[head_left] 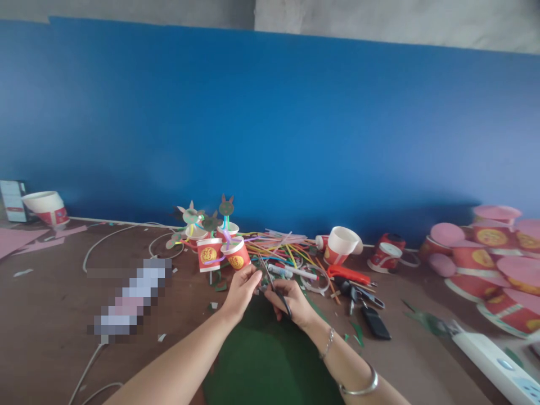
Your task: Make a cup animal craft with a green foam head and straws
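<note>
My right hand is closed on the dark handles of a pair of scissors, whose blades point up and to the left. Close beside it, my left hand pinches a small dark piece, too small to make out well, near the blades. Both hands are above the far end of a dark green sheet on the brown table. Just behind my left hand stand red and white paper cups with pipe cleaners and small animal heads.
Colourful pipe cleaners, markers, an orange-red tool and keys lie beyond and right. Pink-topped cups and a power strip are far right. A pixelated object with a cable lies left. A blue panel stands behind.
</note>
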The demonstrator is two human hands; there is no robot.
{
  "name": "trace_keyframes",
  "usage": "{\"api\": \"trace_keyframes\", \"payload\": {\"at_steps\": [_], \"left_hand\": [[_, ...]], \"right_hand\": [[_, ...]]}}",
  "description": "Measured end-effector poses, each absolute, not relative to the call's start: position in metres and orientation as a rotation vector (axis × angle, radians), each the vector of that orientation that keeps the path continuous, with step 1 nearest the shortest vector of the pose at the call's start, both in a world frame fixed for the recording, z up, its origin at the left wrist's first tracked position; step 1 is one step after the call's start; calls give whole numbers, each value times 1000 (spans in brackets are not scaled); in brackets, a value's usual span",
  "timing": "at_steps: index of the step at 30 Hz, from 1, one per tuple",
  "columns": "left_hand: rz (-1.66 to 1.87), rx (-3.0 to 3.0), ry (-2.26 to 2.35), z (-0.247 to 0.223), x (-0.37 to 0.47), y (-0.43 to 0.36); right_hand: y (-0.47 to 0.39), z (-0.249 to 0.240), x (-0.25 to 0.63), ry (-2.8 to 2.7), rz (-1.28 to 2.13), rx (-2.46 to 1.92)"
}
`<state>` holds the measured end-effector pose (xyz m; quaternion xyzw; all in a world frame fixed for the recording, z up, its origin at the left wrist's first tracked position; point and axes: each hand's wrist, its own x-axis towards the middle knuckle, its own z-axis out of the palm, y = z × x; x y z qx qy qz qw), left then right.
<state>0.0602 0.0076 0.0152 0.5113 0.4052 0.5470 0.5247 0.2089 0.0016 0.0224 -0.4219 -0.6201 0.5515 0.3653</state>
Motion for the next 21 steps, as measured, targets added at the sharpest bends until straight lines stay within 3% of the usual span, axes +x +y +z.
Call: {"api": "trace_keyframes", "payload": {"at_steps": [21], "left_hand": [[1163, 1517, 918, 20, 64, 4]], "right_hand": [[7, 17, 215, -1305, 1332, -943]]}}
